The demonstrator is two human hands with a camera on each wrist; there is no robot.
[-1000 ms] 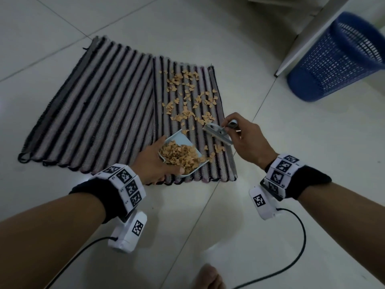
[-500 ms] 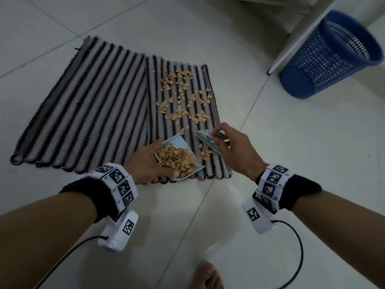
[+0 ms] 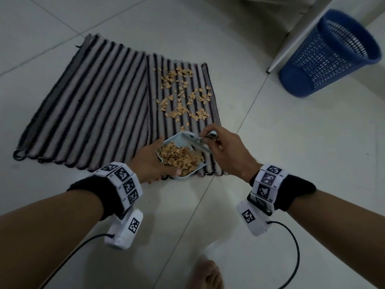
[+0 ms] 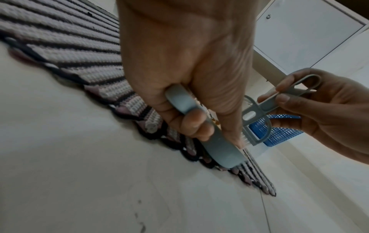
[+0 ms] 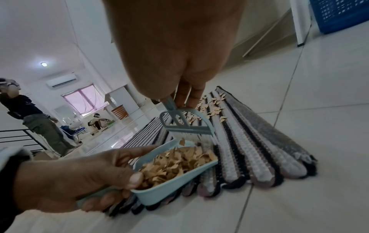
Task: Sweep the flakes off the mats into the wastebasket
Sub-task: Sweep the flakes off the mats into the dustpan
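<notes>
the left hand grips a pale blue dustpan by its handle, fingers curled round the handle and the thumb lying on the pan's rim. the pan sits at the near edge of the right-hand striped mat, heaped with tan flakes. the right hand pinches the handle of a small grey brush, fingers clamped on it, with the bristles down at the pan's open mouth. more flakes lie scattered over the far half of that mat. the left-hand mat lies touching it on the tiled floor. the blue mesh wastebasket stands well apart to the far right, beside a white cabinet. a bare foot shows at the bottom of the head view.
</notes>
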